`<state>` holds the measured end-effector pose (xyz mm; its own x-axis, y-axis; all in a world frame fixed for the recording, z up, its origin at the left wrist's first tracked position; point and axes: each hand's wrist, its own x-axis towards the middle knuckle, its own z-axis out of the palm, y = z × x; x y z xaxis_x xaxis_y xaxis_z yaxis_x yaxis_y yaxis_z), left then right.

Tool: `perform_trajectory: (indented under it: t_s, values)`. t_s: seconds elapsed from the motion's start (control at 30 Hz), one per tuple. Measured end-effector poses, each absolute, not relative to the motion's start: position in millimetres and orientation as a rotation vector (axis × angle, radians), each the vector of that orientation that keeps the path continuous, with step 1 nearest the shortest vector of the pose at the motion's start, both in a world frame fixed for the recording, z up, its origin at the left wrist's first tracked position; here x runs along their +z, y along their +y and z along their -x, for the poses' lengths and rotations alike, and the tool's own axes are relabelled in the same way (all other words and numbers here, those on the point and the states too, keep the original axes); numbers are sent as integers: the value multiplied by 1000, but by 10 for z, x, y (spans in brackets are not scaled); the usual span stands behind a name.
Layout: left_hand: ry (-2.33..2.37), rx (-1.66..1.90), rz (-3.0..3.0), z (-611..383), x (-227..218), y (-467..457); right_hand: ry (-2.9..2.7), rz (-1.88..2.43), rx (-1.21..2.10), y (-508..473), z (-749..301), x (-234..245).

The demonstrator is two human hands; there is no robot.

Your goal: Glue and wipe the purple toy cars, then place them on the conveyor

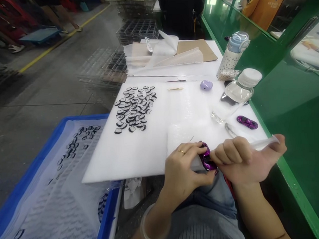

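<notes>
Purple glossy car (206, 159) at near edge of white foam worktop (140, 155) | left hand (186, 167) pinches its side | right hand (243, 160) curled against it, clamping a clear strip (263, 143) | likely light, stiff, slippery; grip by flanks.

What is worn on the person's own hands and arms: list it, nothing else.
Both forearms are bare, no sleeves in view. The left hand has a thin gold ring on one finger; a pale translucent bangle circles its wrist. The right hand shows no ring; a thin dark band seems to cross that forearm low in the picture.
</notes>
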<state>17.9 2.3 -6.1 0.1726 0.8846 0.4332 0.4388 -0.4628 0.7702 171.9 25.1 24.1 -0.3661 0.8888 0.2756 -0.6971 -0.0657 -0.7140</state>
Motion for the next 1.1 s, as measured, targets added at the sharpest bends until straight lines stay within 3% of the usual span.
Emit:
perform_trajectory:
  t_s: [0.7,1.1]
  values:
    - [1250,1227,-1984,-169,-80,12,-1071,292,1538,180,-1663,238]
    - [1247,1272,-2004,-187,-100,19,-1228,534,1456,49,-1702,444]
